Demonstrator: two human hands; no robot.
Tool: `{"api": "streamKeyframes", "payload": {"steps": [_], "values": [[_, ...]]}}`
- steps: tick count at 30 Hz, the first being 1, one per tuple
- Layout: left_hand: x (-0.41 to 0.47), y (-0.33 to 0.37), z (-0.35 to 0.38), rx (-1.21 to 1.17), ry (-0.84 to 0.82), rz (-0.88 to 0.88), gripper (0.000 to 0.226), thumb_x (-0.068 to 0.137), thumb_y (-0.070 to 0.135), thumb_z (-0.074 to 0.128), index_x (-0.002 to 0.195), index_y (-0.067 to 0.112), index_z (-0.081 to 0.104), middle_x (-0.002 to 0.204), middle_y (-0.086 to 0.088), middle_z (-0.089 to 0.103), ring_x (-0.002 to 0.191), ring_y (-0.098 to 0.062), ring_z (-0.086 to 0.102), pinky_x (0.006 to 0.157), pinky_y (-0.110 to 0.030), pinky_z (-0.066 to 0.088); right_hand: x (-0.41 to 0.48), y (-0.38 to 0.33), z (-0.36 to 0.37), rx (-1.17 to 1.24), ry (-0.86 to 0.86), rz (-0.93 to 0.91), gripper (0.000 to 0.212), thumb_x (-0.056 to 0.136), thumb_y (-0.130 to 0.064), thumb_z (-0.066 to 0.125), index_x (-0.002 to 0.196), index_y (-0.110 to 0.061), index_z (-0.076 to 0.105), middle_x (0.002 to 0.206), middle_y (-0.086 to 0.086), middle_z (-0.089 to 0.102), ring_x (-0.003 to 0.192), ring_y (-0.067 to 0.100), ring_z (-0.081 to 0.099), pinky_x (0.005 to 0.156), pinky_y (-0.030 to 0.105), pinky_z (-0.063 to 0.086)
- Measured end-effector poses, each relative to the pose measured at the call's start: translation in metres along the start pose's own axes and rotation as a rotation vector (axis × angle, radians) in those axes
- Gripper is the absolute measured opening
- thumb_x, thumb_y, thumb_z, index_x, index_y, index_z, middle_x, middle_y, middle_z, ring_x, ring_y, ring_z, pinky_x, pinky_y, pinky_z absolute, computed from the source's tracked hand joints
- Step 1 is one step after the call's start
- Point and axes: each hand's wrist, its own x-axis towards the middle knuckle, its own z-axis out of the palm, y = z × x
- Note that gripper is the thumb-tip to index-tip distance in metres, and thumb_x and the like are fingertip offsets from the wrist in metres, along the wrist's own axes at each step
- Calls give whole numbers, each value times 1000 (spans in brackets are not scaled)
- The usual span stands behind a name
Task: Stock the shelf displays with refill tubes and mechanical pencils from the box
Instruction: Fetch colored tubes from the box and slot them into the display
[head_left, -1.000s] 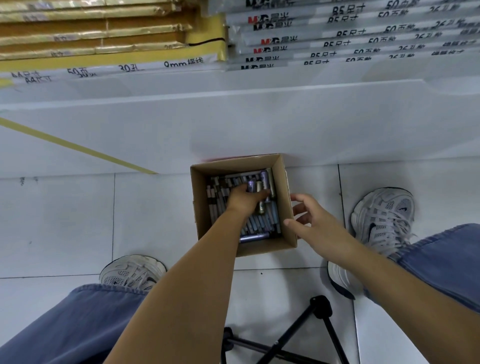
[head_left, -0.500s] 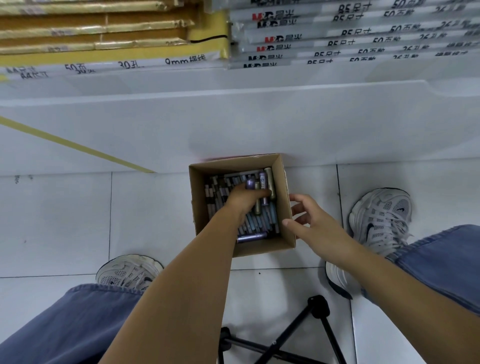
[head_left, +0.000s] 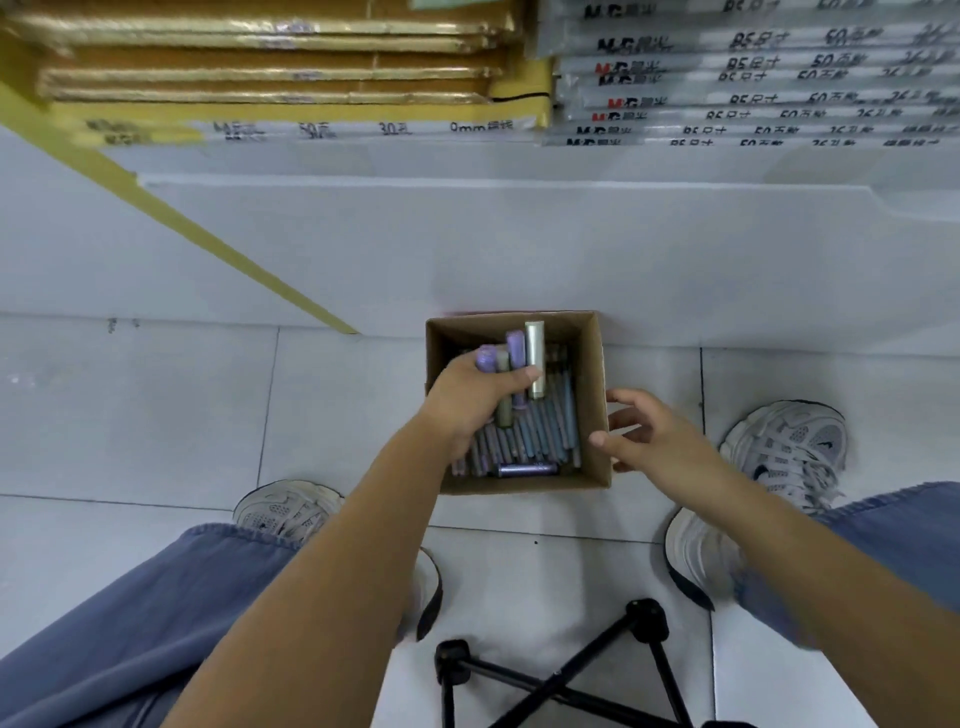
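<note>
Just past the tripod (head_left: 644, 618), left hand (head_left: 472, 395) clutches tubes (head_left: 535, 353) over box (head_left: 592, 374); right hand (head_left: 649, 436) slack.

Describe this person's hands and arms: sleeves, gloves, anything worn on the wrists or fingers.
The left hand and right hand are bare, with no gloves, and no ring, watch or bracelet shows. The left forearm and right forearm are uncovered all the way to the frame's edge, with no sleeve in view. No markings or tape show on them.
</note>
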Motion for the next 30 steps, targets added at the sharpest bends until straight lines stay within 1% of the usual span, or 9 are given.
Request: {"api": "streamKeyframes", "payload": {"steps": [3,4,6,8,10,13,17,24,30], "values": [[-37,8,-33,-9,73,85,19,88,25,75,105,17,73,86,-3,77,82,-18,73,67,-29,54,-4,-23,-4,-164,285,-257,28,86,-32,68,111,-37,57,97,-14,59,84,1,57,72,19,45],[-48,7,-44,-27,95,93,21,87,24,75,105,14,72,81,-2,75,80,-19,72,68,-29,55,-5,-35,-3,-224,284,-350,20,87,-31,67,104,-39,59,94,-16,60,84,-1,57,71,17,42],[-67,-1,-63,-93,119,80,20,88,18,75,104,7,73,70,1,68,77,-22,67,74,-32,56,-1,-60,7,-389,105,-435,14,90,-30,62,97,-42,63,92,-25,61,88,-7,57,71,14,40],[-79,-16,-77,-142,145,42,10,89,15,74,97,9,73,67,4,65,75,-22,65,76,-32,58,14,-74,26,-561,-159,-359,17,94,-26,58,101,-38,66,100,-27,60,95,-7,56,77,14,41],[-82,-30,-85,-182,171,1,4,90,13,73,93,12,72,63,8,64,75,-21,65,78,-34,58,37,-75,47,-695,-351,-219,21,97,-20,55,112,-28,67,115,-14,63,103,4,56,86,20,42],[-77,-47,-88,-216,201,-51,14,91,12,71,104,11,72,63,9,66,77,-20,65,74,-31,57,70,-59,70,-806,-490,-14,28,96,-10,54,121,-18,64,128,3,60,111,17,57,87,23,42],[-72,-63,-84,-242,208,-96,16,90,12,71,107,15,71,74,1,70,77,-18,66,67,-25,58,91,-34,85,-924,-591,91,38,94,-8,54,130,-19,57,134,6,55,117,23,53,95,30,42],[-71,-60,-84,-270,209,-109,18,91,15,70,109,19,69,89,-1,74,84,-19,69,66,-26,59,92,-23,89,-876,-633,117,30,94,-25,58,123,-19,61,124,5,57,107,20,54,84,29,41],[-81,-34,-80,-331,270,24,21,92,15,69,112,17,69,98,-4,76,85,-18,70,62,-21,57,56,-68,66,-360,-441,3,18,98,-30,52,115,-33,55,98,2,64,85,16,66,70,31,57]]}}
